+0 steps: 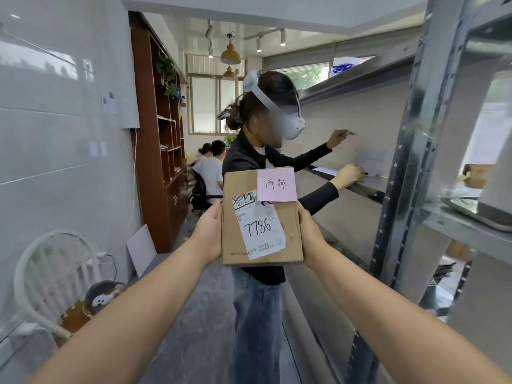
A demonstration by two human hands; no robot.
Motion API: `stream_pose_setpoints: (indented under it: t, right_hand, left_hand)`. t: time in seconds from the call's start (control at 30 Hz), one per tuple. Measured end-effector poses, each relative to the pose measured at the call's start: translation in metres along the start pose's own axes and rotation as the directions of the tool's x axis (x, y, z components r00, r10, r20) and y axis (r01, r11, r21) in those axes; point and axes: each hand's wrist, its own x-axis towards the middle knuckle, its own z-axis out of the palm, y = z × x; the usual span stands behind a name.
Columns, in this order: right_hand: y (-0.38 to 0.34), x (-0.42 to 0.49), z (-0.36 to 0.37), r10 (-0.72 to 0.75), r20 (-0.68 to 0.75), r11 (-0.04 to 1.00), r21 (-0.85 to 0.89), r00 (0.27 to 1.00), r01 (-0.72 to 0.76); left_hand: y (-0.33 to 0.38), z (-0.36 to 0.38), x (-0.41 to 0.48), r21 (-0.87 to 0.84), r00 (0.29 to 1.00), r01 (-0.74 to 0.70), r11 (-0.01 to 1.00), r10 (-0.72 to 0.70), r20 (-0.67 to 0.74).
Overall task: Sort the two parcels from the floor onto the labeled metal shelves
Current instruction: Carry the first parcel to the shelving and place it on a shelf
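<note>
I hold a brown cardboard parcel (288, 231) upright in front of me at chest height. It carries a pink note (277, 184) with handwriting at its top and a white shipping label (259, 227) marked 7786. My left hand (208, 232) grips its left side and my right hand (309, 231) grips its right side. The metal shelves (401, 173) stand to my right, with a white paper label (370, 162) on the wall above one level. A second parcel is not in sight.
A person in a headset (266, 151) stands just behind the parcel in the narrow aisle, both hands on the shelf. A white chair (52, 275) sits at the left wall. A brown bookcase (163, 151) and two seated people (210, 167) are further back.
</note>
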Motion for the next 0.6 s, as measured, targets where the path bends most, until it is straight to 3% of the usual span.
stream_pose_setpoints:
  t: [0.13, 0.2, 0.43, 0.6]
  right_hand:
    - [-0.002, -0.004, -0.007, 0.010, -0.095, 1.000, 0.007, 0.995, -0.010]
    - [-0.005, -0.005, -0.012, -0.014, -0.153, 1.000, -0.020, 0.988, 0.011]
    - [-0.013, -0.028, -0.051, -0.097, -0.253, 0.994, -0.073, 0.963, 0.081]
    - [-0.022, -0.058, -0.079, -0.184, -0.404, 0.982, -0.120, 0.896, 0.148]
  left_hand:
    - [0.001, -0.001, 0.024, -0.035, 1.000, -0.012, 0.999, 0.013, 0.021]
    - [-0.006, 0.009, 0.038, 0.031, 1.000, -0.001, 1.000, 0.001, 0.003]
    - [-0.031, 0.049, 0.062, 0.080, 0.960, 0.192, 0.978, -0.204, 0.192]
    - [-0.050, 0.080, 0.065, 0.134, 0.902, 0.260, 0.956, -0.291, 0.320]
